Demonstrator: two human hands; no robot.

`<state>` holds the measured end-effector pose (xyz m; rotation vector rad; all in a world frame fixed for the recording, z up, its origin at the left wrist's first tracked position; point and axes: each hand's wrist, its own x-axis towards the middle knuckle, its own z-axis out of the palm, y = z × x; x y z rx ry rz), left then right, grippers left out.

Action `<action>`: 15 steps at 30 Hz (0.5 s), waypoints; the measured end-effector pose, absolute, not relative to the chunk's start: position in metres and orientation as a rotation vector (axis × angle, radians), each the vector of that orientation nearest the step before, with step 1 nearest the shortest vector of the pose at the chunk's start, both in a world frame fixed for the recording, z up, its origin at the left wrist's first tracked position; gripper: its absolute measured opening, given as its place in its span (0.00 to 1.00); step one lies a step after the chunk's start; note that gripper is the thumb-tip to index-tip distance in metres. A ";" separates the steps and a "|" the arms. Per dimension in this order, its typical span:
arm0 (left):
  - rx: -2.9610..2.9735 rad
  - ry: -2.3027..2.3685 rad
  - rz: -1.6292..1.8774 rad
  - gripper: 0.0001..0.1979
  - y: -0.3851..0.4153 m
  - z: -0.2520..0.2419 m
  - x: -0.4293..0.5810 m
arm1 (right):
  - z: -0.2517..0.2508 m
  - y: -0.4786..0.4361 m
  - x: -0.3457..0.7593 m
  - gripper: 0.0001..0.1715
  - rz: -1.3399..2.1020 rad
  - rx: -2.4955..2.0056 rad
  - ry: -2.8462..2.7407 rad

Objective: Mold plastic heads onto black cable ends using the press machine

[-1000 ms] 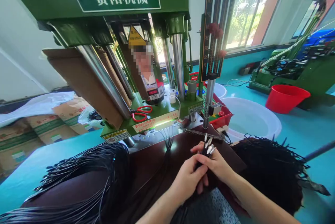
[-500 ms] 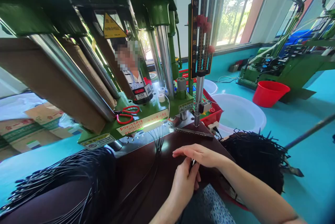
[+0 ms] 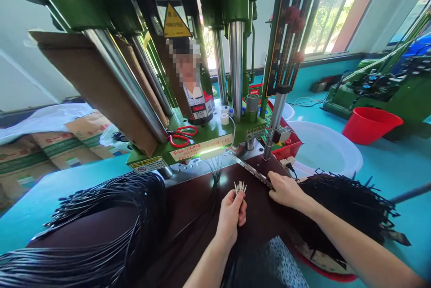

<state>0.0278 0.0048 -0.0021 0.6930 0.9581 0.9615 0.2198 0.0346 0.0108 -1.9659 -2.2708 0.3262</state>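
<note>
A small bundle of cables, their bare metal ends (image 3: 240, 186) pointing up, is gripped in my left hand (image 3: 230, 214) above the dark brown table (image 3: 188, 202). My right hand (image 3: 286, 191) has its fingers closed on the near end of a slim metal bar (image 3: 251, 170), which slants from the press's metal plate toward me. Thin black cables (image 3: 215, 173) run out from under the press (image 3: 245, 130) onto the table, left of my left hand. A large bundle of black cables (image 3: 144, 202) lies curved over the table's left part.
Red-handled scissors (image 3: 182, 137) lie on the press ledge. Right of the table are a heap of black scraps (image 3: 343, 211), a white tub (image 3: 350, 162) and a red bucket (image 3: 372, 126). A red control box (image 3: 291, 146) stands beside the press; cartons (image 3: 50, 148) sit at left.
My right hand has moved away from the left, to the metal bar. The cable ends now show above my left hand. The view has shifted left.
</note>
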 end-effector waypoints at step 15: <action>0.908 1.026 0.800 0.17 -0.019 0.004 0.039 | -0.005 -0.023 0.169 0.32 1.562 -1.115 -0.903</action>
